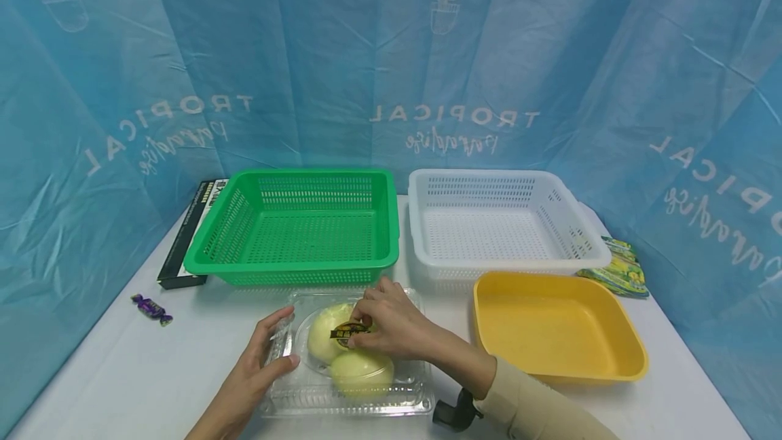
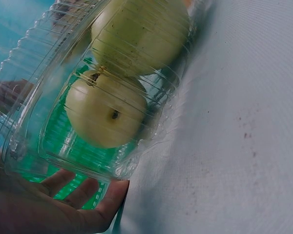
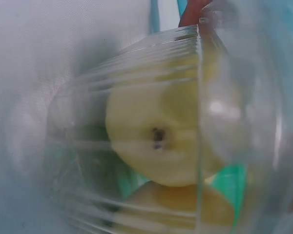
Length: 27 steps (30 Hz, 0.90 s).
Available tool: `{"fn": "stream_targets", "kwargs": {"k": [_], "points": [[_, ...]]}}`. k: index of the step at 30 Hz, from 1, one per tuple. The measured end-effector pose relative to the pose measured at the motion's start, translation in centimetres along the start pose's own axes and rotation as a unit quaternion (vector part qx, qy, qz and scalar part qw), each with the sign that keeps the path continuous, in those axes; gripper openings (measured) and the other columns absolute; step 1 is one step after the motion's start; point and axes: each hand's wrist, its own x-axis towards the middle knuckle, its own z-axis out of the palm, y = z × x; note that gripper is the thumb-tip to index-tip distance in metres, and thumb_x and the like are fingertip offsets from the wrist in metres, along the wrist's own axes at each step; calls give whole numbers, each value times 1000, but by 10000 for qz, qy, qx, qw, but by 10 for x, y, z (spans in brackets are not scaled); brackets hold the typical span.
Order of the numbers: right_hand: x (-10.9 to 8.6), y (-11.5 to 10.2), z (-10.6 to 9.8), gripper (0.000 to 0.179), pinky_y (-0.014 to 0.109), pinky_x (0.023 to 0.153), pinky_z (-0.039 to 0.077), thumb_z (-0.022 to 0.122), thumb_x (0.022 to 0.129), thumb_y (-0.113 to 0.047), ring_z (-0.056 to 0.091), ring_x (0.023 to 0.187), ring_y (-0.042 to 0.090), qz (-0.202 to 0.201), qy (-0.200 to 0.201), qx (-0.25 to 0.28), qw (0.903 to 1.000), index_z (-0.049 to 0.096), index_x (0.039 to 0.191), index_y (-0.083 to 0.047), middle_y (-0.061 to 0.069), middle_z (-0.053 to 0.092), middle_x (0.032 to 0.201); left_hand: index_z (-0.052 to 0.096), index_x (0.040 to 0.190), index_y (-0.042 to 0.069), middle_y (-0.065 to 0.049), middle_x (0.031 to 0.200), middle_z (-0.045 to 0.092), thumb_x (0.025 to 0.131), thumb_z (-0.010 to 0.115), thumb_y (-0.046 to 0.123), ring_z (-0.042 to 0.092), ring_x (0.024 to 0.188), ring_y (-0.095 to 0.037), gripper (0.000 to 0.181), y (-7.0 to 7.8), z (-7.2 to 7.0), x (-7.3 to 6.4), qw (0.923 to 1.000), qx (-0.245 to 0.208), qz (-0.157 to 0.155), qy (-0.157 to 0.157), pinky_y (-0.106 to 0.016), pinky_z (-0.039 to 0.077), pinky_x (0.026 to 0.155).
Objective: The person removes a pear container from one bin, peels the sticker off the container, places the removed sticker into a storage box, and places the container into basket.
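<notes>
The person's left hand (image 1: 259,365) lies against the left side of a clear plastic clamshell box (image 1: 403,396), fingers nearly straight along its edge and the thumb pressed to its wall; the left wrist view shows those fingers (image 2: 83,195) spread flat under the ribbed plastic. The right hand (image 1: 391,324) reaches over the top of the box with its fingertips pinched on a dark round sticker (image 1: 347,333) on the lid.

The box sits on the white table (image 1: 122,372) at the near edge, in front of the gap between a green basket (image 1: 299,226) and a white basket (image 1: 497,223). It looks closed, its lid ridged and glossy. Inside are two pale yellow-green round fruits (image 1: 360,372) touching each other; the wrist views show smooth, faintly speckled skin and a small dark dimple on each.

A yellow tray (image 1: 556,331) stands just right of the box. A wrapped purple candy (image 1: 151,309) lies well off to the left.
</notes>
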Motion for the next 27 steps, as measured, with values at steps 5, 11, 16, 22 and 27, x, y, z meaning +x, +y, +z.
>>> {"fn": "stream_targets", "kwargs": {"k": [5, 11, 16, 22, 27], "points": [[-1, 0, 1, 25, 20, 76, 28, 76, 74, -40, 33, 81, 7, -27, 36, -33, 10000, 70, 87, -20, -13, 55, 81, 24, 146, 29, -15, 158, 6, 88, 61, 17, -12, 143, -49, 70, -1, 0, -1, 10000, -3, 58, -12, -77, -1, 102], [-2, 0, 1, 23, 21, 78, 29, 77, 74, -40, 34, 82, 6, -58, 15, 54, 10000, 68, 86, -22, -14, 57, 81, 24, 146, 29, -14, 159, 5, 88, 62, 17, -12, 143, -49, 70, 0, 0, -1, 10000, 0, -20, -14, -78, 0, 102], [-2, 0, 1, 23, 20, 77, 28, 76, 75, -39, 33, 82, 6, -135, 37, 31, 9999, 71, 90, -22, -15, 55, 78, 23, 146, 30, -14, 159, 4, 88, 62, 17, -12, 142, -49, 71, 1, 0, -1, 10000, 30, -34, -18, -77, 0, 102], [-2, 1, 0, 18, 20, 76, 27, 75, 76, -38, 33, 80, 6, -193, 152, 71, 9997, 72, 84, -22, -15, 51, 73, 23, 146, 29, -15, 159, 3, 88, 62, 18, -11, 142, -50, 70, 1, 0, -1, 10000, 54, 36, -5, -78, 1, 102], [-2, 2, 0, 13, 20, 76, 26, 73, 78, -34, 33, 79, 5, -228, 242, 276, 9991, 71, 80, -22, -15, 51, 72, 23, 146, 27, -16, 158, 5, 88, 62, 16, -11, 142, -50, 70, 0, 0, -1, 9999, 33, 131, -16, -78, 0, 102]]}}
